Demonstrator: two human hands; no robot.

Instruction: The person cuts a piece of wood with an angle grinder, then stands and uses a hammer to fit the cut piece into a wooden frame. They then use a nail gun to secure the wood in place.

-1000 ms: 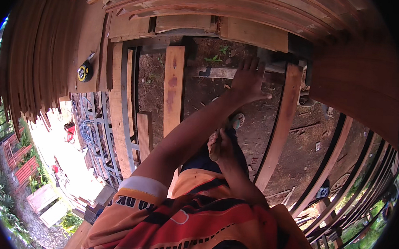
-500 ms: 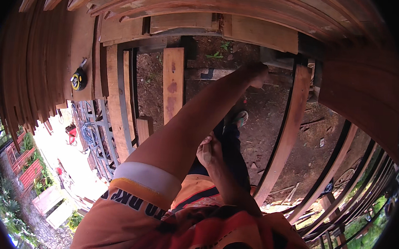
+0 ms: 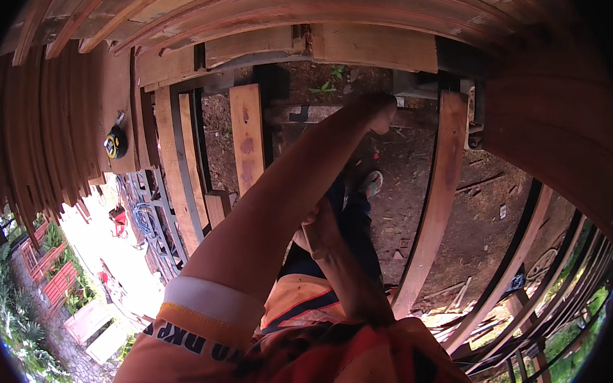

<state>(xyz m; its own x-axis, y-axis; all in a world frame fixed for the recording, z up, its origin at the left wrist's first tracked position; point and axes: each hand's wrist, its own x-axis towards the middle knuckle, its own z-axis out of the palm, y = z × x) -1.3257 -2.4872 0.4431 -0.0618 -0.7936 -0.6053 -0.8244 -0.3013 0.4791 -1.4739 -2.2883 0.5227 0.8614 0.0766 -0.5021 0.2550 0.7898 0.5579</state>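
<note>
My left arm stretches forward across the middle, and my left hand [image 3: 381, 113] hangs bent at the wrist over the dirt floor, near a horizontal bar. Its fingers are in shade and too dim to read. Close to my body, my right hand [image 3: 312, 235] is beside the underside of my left forearm [image 3: 278, 197], its fingers curled and partly hidden there. Whether anything is inside them I cannot make out. Between the arms and the floor show my dark trousers and one foot in a sandal [image 3: 371, 183].
Stacked boards [image 3: 44, 126] fill the left, with a yellow-black tape measure [image 3: 116, 142] on a board. A plank [image 3: 247, 135] and a long beam [image 3: 433, 192] flank my arms. More timber [image 3: 371, 44] spans the front; a broad brown panel [image 3: 548, 136] stands right. Blue cable [image 3: 143, 218] lies left.
The view has shifted, so the surroundings sit slightly differently. My left arm stays outstretched. My right hand's curled fingers, plainer before, are now more hidden against the left forearm.
</note>
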